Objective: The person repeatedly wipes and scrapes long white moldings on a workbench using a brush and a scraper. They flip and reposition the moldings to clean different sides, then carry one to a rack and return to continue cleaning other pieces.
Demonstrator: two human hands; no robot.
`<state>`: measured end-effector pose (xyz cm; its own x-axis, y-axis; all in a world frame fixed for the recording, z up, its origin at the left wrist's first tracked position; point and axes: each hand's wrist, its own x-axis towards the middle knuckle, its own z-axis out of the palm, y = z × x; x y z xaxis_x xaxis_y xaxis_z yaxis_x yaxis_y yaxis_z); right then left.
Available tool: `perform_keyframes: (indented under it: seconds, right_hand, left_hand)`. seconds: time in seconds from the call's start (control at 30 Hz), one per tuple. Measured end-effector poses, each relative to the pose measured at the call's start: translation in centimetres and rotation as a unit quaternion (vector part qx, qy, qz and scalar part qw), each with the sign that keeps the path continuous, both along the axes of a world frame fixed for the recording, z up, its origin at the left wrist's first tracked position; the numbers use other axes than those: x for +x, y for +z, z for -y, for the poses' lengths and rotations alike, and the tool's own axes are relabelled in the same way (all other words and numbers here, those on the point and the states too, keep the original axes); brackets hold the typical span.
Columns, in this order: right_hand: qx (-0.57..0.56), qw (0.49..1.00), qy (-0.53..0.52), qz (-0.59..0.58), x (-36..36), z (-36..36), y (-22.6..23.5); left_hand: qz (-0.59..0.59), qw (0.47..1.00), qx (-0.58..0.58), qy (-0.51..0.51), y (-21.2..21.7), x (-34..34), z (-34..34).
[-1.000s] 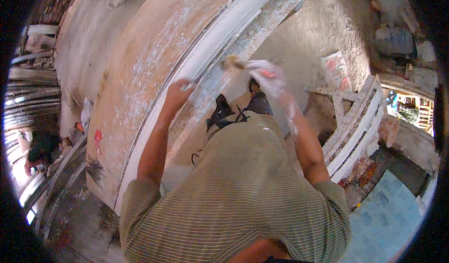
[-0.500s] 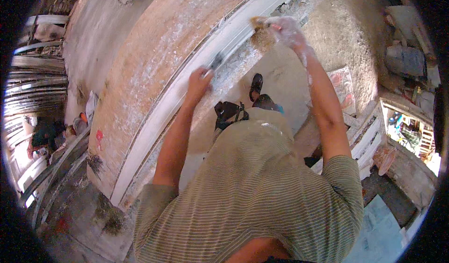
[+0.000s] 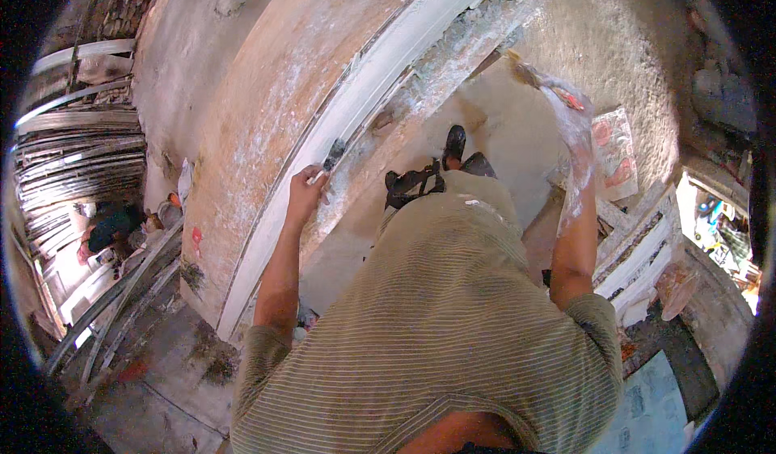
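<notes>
My left hand [image 3: 305, 189] is closed around the handle of a small scraper [image 3: 330, 157], its dark blade pressed against the white moulding [image 3: 380, 90], a long curved plaster strip that runs from lower left to upper right along a bench. My right hand [image 3: 566, 107], caked in white plaster, is raised out to the right, well apart from the left. Its fingers are wrapped around a brush [image 3: 524, 70] whose bristled tip points toward the rough, crumbly edge of the bench [image 3: 453, 66] beside the moulding.

Beyond the moulding, the bench top [image 3: 267, 123] is a broad, stained pinkish slab dusted with white. Between my arms I see my own striped olive shirt [image 3: 436, 317], which hides most of the floor below me. Past it are my dark sandal [image 3: 454, 143] and a black strap [image 3: 412, 183] on the sandy floor, close under the bench edge.

To my right, just below the plastered forearm, lies a printed sack [image 3: 616, 151], and next to it a stack of white mouldings [image 3: 638, 252] leans near my elbow. Far to my left, more curved strips [image 3: 77, 155] are piled up, and another person [image 3: 109, 228] crouches low beside them, well away from my hands.
</notes>
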<state>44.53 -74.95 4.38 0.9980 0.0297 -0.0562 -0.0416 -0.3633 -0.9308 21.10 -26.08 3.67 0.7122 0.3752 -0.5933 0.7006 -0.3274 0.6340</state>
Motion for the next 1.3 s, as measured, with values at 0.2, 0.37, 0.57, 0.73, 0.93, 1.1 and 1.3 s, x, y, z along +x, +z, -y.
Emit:
perform_keyframes:
  seconds: [0.2, 0.37, 0.57, 0.73, 0.93, 1.1, 1.3]
  right_hand:
    - [0.012, 0.999, -0.001, -0.046, 1.1, 2.5, -2.1]
    - [0.056, 0.997, 0.025, -0.056, 3.1, -0.1, 0.3]
    - [0.039, 0.998, 0.018, -0.050, 3.2, -0.6, 1.2]
    - [0.018, 0.997, -0.016, -0.072, 2.2, 0.0, -1.4]
    - [0.021, 0.997, 0.037, -0.071, 2.7, -5.2, 3.7]
    - [-0.049, 0.997, 0.060, -0.009, 3.4, -7.0, 5.6]
    - [-0.035, 0.997, 0.042, -0.052, 1.6, -8.2, 3.1]
  left_hand:
    - [0.133, 0.988, 0.022, -0.075, -2.9, 12.8, 7.9]
    - [0.181, 0.961, 0.131, -0.160, -3.2, 15.5, 8.5]
    - [0.040, 0.900, 0.267, -0.342, -0.1, -0.7, -0.7]
    - [0.110, 0.885, 0.284, -0.353, -1.1, 3.5, 2.1]
    - [0.171, 0.882, 0.260, -0.354, -2.0, 15.6, 8.7]
    - [0.138, 0.948, 0.147, -0.246, -1.8, 10.3, 4.3]
    - [0.005, 0.983, -0.182, 0.031, -1.0, 4.9, 2.0]
